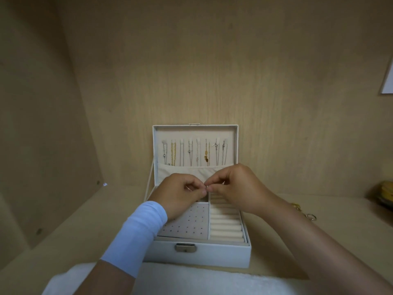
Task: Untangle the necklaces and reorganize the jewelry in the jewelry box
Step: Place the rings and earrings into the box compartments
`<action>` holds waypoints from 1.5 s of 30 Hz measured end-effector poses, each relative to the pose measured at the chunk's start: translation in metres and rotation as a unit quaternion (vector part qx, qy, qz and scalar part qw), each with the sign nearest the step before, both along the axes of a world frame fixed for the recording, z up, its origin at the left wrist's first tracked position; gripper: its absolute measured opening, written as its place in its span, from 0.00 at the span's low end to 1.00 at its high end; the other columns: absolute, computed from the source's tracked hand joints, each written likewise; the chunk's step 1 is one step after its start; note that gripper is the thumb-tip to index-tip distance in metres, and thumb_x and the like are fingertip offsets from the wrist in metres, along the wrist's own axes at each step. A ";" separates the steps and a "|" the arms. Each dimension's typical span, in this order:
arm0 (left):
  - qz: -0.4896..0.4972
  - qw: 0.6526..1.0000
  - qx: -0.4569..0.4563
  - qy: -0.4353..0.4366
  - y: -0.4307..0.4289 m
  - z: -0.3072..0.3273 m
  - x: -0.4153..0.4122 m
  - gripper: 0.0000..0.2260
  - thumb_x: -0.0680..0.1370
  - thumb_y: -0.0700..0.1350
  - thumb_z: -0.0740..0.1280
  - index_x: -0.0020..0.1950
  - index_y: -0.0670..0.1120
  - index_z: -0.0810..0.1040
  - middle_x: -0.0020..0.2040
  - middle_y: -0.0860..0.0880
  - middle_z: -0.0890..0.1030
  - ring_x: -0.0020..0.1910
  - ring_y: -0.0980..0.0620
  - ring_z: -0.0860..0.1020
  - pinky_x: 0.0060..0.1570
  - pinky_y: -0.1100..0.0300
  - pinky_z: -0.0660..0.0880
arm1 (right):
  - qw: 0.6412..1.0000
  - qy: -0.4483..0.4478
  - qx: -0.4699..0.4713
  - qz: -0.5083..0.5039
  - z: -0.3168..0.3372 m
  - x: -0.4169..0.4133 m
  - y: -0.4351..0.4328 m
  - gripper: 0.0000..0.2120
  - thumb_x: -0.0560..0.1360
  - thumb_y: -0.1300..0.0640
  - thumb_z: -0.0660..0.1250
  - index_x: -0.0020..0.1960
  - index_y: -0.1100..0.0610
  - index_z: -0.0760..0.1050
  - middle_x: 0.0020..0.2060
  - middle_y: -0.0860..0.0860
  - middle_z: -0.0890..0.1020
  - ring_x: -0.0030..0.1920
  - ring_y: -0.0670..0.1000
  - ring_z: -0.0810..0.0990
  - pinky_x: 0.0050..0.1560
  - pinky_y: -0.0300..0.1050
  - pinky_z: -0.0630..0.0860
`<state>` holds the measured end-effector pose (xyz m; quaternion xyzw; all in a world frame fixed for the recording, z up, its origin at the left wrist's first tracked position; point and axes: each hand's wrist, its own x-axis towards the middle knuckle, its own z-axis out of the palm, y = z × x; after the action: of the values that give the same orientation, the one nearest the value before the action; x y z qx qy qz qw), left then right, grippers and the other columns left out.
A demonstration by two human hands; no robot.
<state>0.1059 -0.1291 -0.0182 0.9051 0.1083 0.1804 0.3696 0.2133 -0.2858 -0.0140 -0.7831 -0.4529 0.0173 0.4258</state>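
My left hand (182,193) and right hand (236,188) met fingertip to fingertip, each pinching the same tiny silver piece (206,185) between thumb and forefinger. It was too small for me to tell ring from earring, or which way its long axis ran. It hung over the back of the open jewelry box (197,255), no nearer one hand than the other. Just below it, on the right-hand side, lay the ring rolls (225,226), their slots running left to right; the pierced earring panel (185,224) sat under my left wrist. I judged the next move a short drop into one of those. Beyond my hands, the necklaces (173,153) hung on the upright lid (191,133), long axes vertical, side by side. Loose rings (311,216) lay on the shelf (74,231) to my right.
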 end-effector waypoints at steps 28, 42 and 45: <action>-0.037 0.986 0.162 -0.004 0.008 -0.021 -0.012 0.04 0.75 0.50 0.69 0.46 0.57 0.83 0.43 0.61 0.76 0.49 0.63 0.73 0.54 0.65 0.70 | 0.989 -0.084 -0.123 -0.019 0.015 -0.001 -0.014 0.05 0.75 0.54 0.72 0.46 0.45 0.85 0.28 0.28 0.76 0.31 0.34 0.76 0.34 0.30 0.66; -0.116 0.973 0.200 -0.011 -0.089 0.006 0.073 0.06 0.76 0.47 0.67 0.51 0.52 0.82 0.48 0.55 0.80 0.46 0.56 0.77 0.54 0.59 0.74 | 0.934 -0.025 -0.317 -0.165 -0.003 0.092 -0.096 0.04 0.68 0.54 0.75 0.39 0.45 0.83 0.43 0.42 0.84 0.46 0.45 0.82 0.52 0.44 0.80; -0.134 0.959 0.247 0.038 -0.108 0.000 0.100 0.07 0.76 0.46 0.66 0.51 0.50 0.82 0.49 0.52 0.81 0.47 0.52 0.78 0.54 0.56 0.76 | 0.931 -0.026 -0.319 -0.172 -0.016 0.093 -0.095 0.10 0.67 0.48 0.76 0.49 0.46 0.85 0.46 0.44 0.85 0.47 0.47 0.82 0.51 0.44 0.79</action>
<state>0.2063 -0.2375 -0.0180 0.9807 -0.0477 0.1155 0.1505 0.3060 -0.3805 -0.0299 -0.9440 -0.2924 0.0669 0.1376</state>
